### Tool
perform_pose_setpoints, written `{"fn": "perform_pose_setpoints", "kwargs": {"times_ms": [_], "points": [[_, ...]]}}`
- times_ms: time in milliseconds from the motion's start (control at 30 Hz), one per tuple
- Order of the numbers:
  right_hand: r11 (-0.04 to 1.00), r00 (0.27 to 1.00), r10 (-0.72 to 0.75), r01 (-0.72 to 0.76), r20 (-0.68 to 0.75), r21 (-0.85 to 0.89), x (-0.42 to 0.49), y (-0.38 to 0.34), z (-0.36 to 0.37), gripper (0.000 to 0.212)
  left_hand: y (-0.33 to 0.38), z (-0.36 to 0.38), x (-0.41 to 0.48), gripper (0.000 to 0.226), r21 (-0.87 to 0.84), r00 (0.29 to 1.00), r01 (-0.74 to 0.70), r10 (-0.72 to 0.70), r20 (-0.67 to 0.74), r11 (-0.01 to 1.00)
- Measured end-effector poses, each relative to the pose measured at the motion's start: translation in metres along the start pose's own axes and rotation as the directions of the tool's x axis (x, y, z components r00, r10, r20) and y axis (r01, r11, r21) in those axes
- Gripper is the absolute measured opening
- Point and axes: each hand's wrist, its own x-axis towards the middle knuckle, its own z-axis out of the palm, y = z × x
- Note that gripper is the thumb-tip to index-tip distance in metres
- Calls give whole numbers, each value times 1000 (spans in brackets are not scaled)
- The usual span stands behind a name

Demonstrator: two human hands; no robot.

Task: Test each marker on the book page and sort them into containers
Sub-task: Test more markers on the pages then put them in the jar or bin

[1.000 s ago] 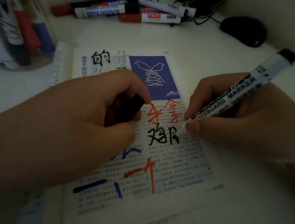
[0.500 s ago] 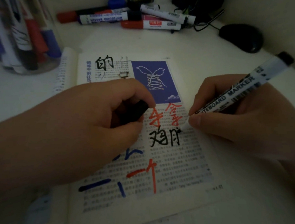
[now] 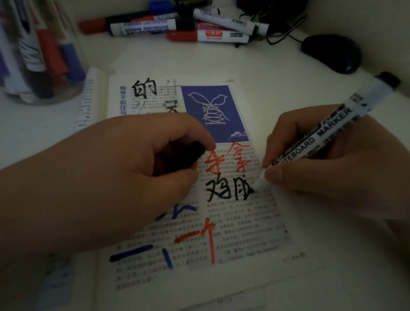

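While the right hand (image 3: 348, 167) pinches the whiteboard marker (image 3: 333, 131), tip touching the book page (image 3: 242, 226) on the desk (image 3: 289, 56), the left hand (image 3: 102, 189) curls round a black cap (image 3: 186, 157). Clear marker jar (image 3: 29, 59): far-left corner.

The white table (image 3: 277, 57) carries an open book (image 3: 234, 276), a clear jar (image 3: 79, 72), loose markers (image 3: 187, 24) and a black mouse (image 3: 331, 52).
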Motion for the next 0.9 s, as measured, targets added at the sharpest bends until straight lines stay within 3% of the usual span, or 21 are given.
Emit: {"fn": "perform_pose_setpoints", "kwargs": {"times_ms": [67,200,233,367,433,700,833,900], "points": [[997,997,73,-73,17,-32,-3,4,-2,13,-1,0,0,36,-4,1000,-2,2,9,1000],[985,997,36,-48,-75,-167,-4,3,-5,18,1,2,-1,33,19,1000,-14,14,-22,1000],[988,996,36,-48,-87,-143,-3,3,-7,18,3,4,-1,33,-8,999,-25,25,-38,1000],[976,999,18,-7,-46,220,-2,5,-4,17,8,14,0,32,-239,995,-61,39,-97,969],[974,998,-1,14,-55,226,-2,3,-2,21,9,16,0,26,-289,994,-68,41,-99,955],[988,999,7,0,-45,151,-1,4,0,12,11,12,-1,25,-218,995,-71,54,-82,973],[985,999,6,3,-50,170,-2,2,2,12,12,3,0,27,-56,1000,13,-14,-19,998],[985,998,5,5,-57,170,-1,3,2,12,10,-1,0,29,-56,999,41,-41,4,998]]}}
